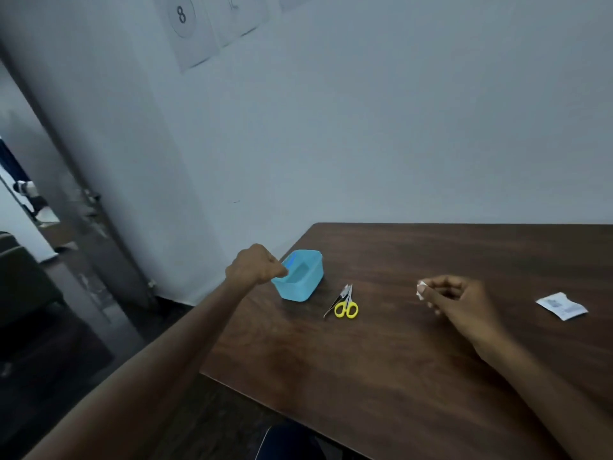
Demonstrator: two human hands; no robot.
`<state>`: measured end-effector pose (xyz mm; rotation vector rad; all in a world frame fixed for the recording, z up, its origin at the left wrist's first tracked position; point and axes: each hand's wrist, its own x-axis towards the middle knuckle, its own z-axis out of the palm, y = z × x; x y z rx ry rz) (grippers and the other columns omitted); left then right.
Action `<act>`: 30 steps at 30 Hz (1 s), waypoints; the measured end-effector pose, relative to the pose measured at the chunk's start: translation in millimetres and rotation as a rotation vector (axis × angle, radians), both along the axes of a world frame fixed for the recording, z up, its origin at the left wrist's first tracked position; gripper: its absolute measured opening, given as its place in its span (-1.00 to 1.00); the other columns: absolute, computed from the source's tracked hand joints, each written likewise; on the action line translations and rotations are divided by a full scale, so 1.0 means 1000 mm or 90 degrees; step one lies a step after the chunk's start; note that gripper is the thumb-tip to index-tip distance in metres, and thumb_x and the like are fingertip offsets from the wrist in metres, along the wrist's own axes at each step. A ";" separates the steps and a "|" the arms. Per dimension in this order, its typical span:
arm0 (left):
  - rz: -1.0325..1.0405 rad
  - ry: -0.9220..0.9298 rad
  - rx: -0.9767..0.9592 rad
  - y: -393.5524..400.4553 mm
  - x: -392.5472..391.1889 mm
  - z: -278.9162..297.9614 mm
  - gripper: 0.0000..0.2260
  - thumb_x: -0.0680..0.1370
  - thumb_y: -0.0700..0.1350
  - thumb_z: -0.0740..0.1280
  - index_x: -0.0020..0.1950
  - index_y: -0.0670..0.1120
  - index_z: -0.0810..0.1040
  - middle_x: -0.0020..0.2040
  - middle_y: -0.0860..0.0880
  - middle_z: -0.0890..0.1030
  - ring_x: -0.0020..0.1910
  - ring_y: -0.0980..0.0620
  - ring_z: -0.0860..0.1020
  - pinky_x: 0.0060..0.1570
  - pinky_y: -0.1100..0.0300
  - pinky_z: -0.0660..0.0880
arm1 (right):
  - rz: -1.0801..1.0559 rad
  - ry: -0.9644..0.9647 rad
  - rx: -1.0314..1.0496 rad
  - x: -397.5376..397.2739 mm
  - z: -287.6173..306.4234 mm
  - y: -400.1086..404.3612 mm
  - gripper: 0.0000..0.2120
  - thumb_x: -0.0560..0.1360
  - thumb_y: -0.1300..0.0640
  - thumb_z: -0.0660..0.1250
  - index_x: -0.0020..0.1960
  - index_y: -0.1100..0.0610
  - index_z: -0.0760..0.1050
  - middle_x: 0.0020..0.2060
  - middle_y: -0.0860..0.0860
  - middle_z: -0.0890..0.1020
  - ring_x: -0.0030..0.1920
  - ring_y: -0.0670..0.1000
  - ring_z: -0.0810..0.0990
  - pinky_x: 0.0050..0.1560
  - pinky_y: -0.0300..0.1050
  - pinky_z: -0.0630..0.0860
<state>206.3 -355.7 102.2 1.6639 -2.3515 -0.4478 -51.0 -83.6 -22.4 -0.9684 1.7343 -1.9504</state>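
A small light-blue plastic tub [303, 283] stands near the left corner of the dark wooden table [398, 360]. My left hand [253, 264] is curled at the tub's near-left rim and touches it; whether it holds anything is hidden. Yellow-handled scissors [344, 302] lie flat just right of the tub. My right hand [459, 302] hovers over the middle of the table and pinches a small white scrap [421, 290] between thumb and fingertips.
A white paper packet [561, 305] lies on the table at the far right. A pale wall rises right behind the table, with paper sheets taped high up. Left of the table is dark floor and a doorway.
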 end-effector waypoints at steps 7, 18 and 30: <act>0.016 -0.101 -0.050 0.000 -0.027 0.000 -0.55 0.34 0.16 0.60 0.10 -0.05 0.66 0.02 -0.01 0.70 0.01 -0.03 0.67 0.06 0.09 0.61 | -0.008 0.007 -0.004 -0.003 0.004 0.002 -0.99 0.55 0.20 0.55 -0.06 0.12 0.74 -0.23 0.11 0.78 -0.30 -0.04 0.59 -0.32 -0.30 0.51; -0.004 -0.194 -0.091 -0.004 -0.031 -0.016 -0.50 0.46 0.26 0.56 0.17 -0.04 0.54 0.06 -0.02 0.63 0.10 -0.02 0.65 0.13 0.09 0.55 | -0.014 0.020 0.012 -0.005 -0.001 0.001 -0.97 0.53 0.17 0.57 -0.09 0.09 0.75 -0.25 0.06 0.78 -0.27 0.00 0.64 -0.19 -0.07 0.54; -0.270 -0.045 -0.301 0.045 -0.037 -0.019 -0.83 0.61 0.16 0.40 0.13 0.16 0.72 0.03 0.21 0.72 0.08 0.09 0.62 -0.03 0.11 0.54 | -0.013 0.028 0.024 -0.006 -0.001 0.000 -0.95 0.53 0.13 0.57 -0.10 0.08 0.75 -0.26 0.07 0.77 -0.28 0.06 0.62 -0.17 0.01 0.55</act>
